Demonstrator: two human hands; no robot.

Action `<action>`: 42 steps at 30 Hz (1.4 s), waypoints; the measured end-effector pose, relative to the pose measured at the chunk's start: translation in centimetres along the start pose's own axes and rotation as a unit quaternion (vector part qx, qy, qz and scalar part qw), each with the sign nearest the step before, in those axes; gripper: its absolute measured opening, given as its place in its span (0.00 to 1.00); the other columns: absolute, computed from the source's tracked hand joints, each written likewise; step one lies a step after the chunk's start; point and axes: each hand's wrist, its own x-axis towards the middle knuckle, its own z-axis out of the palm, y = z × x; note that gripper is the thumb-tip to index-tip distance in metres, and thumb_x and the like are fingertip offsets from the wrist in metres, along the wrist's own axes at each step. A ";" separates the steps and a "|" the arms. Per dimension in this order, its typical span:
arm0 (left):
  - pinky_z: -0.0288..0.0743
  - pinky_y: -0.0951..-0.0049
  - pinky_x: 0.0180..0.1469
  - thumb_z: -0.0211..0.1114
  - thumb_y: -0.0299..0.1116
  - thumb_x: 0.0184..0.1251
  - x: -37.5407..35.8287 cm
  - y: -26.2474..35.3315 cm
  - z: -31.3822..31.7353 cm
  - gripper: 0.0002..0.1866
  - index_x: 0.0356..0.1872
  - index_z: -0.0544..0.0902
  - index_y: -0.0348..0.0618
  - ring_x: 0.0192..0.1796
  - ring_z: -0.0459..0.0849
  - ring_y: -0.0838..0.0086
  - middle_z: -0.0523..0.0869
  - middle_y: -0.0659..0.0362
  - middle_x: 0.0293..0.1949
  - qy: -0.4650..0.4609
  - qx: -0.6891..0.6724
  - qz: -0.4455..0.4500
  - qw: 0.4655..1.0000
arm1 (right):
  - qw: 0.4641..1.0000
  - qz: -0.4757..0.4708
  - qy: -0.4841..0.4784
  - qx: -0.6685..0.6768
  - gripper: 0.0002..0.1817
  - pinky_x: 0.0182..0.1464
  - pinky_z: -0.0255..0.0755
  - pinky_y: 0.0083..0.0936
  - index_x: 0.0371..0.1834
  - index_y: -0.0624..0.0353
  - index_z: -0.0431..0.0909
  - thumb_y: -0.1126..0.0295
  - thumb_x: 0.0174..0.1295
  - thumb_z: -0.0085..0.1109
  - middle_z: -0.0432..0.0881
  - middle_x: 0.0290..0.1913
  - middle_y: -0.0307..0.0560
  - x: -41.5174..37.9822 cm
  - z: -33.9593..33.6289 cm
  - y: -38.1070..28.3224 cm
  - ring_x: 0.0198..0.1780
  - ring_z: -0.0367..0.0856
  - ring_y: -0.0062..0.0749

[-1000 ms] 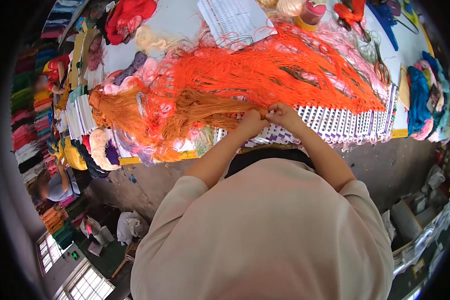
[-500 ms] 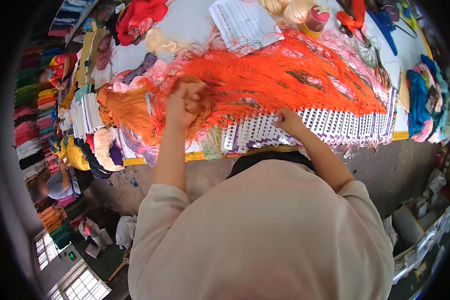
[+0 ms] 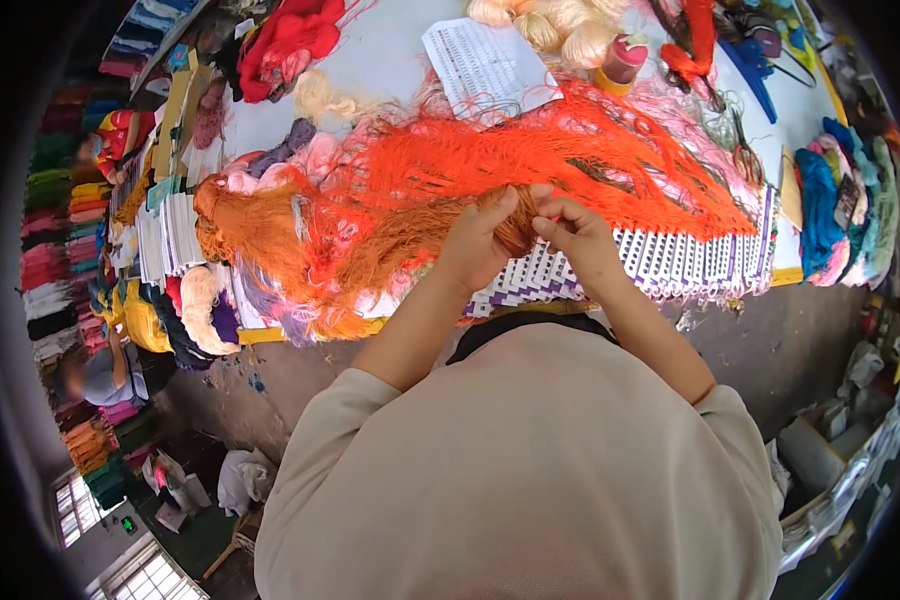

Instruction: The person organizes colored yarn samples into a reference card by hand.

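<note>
My left hand (image 3: 476, 242) is closed round a hank of rust-brown thread (image 3: 402, 232), whose loose strands trail left across the table edge. Beside it, my right hand (image 3: 584, 244) has thumb and fingers pinched at the hank's end, close to the left fingertips. Just below both hands runs a row of overlapping white cards (image 3: 670, 262) with punched holes and purple edges. Bright orange thread (image 3: 590, 150) fans out from the cards over the table. Another mass of rust-brown thread (image 3: 255, 230) lies to the left.
A printed sheet (image 3: 490, 65), cream thread hanks (image 3: 585, 40) and a thread cone (image 3: 625, 60) lie on the far side. Scissors (image 3: 745, 155) rest at the right. White cards (image 3: 170, 235) are stacked at the left. Another person (image 3: 115, 375) is at the far left.
My left hand has moved right, bringing the rust-brown thread in front of me. My right hand has left the cards' upper edge and now meets the left at the thread.
</note>
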 end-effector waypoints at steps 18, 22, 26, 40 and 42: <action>0.79 0.65 0.53 0.59 0.34 0.73 0.5 0.6 -1.2 0.10 0.41 0.83 0.38 0.57 0.83 0.63 0.84 0.49 0.55 0.041 -0.102 -0.016 0.994 | 0.995 -0.048 0.016 0.085 0.04 0.51 0.73 0.24 0.37 0.55 0.77 0.69 0.70 0.57 0.81 0.46 0.41 -0.5 -2.9 0.8 0.44 0.77 0.22; 0.82 0.73 0.41 0.57 0.33 0.73 -1.1 4.8 -8.0 0.08 0.41 0.81 0.39 0.59 0.82 0.60 0.84 0.49 0.55 0.103 -0.111 -0.004 0.988 | 0.960 -0.102 0.063 0.255 0.05 0.71 0.62 0.42 0.38 0.51 0.76 0.64 0.71 0.56 0.79 0.58 0.44 -1.5 -11.2 -0.3 0.65 0.73 0.38; 0.82 0.81 0.33 0.54 0.33 0.75 -4.3 9.4 -16.3 0.10 0.45 0.79 0.37 0.58 0.83 0.63 0.84 0.48 0.54 0.177 -0.175 0.030 0.968 | 0.926 -0.026 0.281 0.252 0.07 0.62 0.66 0.40 0.43 0.51 0.79 0.62 0.68 0.60 0.82 0.53 0.37 -4.5 -20.9 -1.2 0.58 0.76 0.28; 0.52 0.84 0.19 0.59 0.44 0.74 -0.3 -0.4 -1.1 0.17 0.53 0.81 0.44 0.18 0.59 0.90 0.71 0.71 0.23 -0.034 -0.105 -0.243 0.964 | 0.992 0.028 0.102 -0.069 0.07 0.29 0.61 0.13 0.43 0.55 0.79 0.65 0.68 0.58 0.80 0.27 0.32 -0.8 -8.6 -1.4 0.26 0.69 0.11; 0.52 0.82 0.19 0.60 0.44 0.73 0.6 -1.8 1.2 0.16 0.53 0.81 0.46 0.18 0.59 0.89 0.71 0.70 0.22 -0.019 -0.086 -0.240 0.967 | 0.997 0.050 0.037 -0.050 0.04 0.27 0.60 0.11 0.40 0.55 0.79 0.69 0.70 0.56 0.79 0.26 0.33 -1.1 -4.4 -2.8 0.24 0.68 0.10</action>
